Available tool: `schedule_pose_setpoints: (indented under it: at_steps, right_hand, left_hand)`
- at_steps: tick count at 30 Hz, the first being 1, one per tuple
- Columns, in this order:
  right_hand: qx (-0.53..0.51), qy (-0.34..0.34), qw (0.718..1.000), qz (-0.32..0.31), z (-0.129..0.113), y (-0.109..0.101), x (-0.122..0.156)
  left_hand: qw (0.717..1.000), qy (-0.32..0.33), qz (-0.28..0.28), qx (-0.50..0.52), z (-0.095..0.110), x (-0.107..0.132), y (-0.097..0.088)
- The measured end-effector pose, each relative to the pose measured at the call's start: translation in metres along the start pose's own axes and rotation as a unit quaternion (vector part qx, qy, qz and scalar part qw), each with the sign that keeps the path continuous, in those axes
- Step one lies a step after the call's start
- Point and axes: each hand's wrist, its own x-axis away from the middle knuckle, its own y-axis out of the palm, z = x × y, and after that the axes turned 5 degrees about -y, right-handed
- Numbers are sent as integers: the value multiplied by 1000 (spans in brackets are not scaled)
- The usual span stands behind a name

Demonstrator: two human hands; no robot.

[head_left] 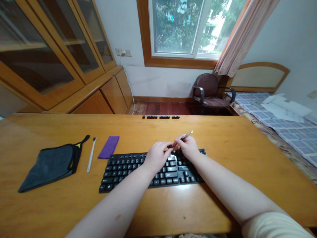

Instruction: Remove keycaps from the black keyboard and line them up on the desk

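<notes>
A black keyboard (123, 170) lies on the desk under both my hands. Over its top rows, my left hand (158, 155) is closed, with a small black keycap (169, 146) pinched at the fingertips. My right hand (188, 147) meets it there, fingers wrapped round a thin pen-like tool (189, 133) whose silver end points up and to the right. An orange-brown part of that tool shows between the hands; its exact kind is unclear. My fingers hide part of the keyboard's upper right. Several loose black keycaps (164, 117) are lined up in groups along the desk's far edge.
Left of the keyboard lie a purple cloth (109, 147), a white toothbrush (91, 155) with dark bristles and a folded grey cloth (53, 162) with a black loop. Beyond the wooden desk (247, 158) stand a brown armchair (209, 89), a bed (284, 112) and a glass-door cabinet (86, 82).
</notes>
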Motion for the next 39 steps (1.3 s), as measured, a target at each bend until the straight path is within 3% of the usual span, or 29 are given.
schedule_pose_setpoints:
  at_steps: [6,10,12,16,18,21,27,30,35,39]
  right_hand:
    - [43,-37,995,-77,3,2,7]
    - [53,-69,995,-50,3,2,7]
    - [51,-73,995,-35,3,2,6]
    - [57,-103,993,-14,3,0,5]
    - [68,-127,989,-34,1,0,5]
    - [88,-161,981,-63,-2,0,6]
    - [99,-224,969,-45,-9,-1,13]
    - [138,-229,963,-24,-10,-2,12]
    - [230,-212,946,-90,-7,-1,6]
    - [235,-191,949,-87,-6,3,7]
  left_hand:
    - [998,6,-2,60,-3,-1,1]
    - [983,-61,6,173,-7,-5,4]
    - [955,-106,-15,276,-8,-8,5]
    - [854,-193,-50,481,-11,-12,7]
    - [808,-219,-57,544,-13,-13,6]
    - [770,-238,-72,587,-14,-13,5]
    - [757,-260,-16,599,-12,-14,2]
    - [752,-260,-21,606,-11,-14,1]
    - [744,-256,-38,616,-12,-13,1]
    - [758,-243,-56,603,-15,-13,3]
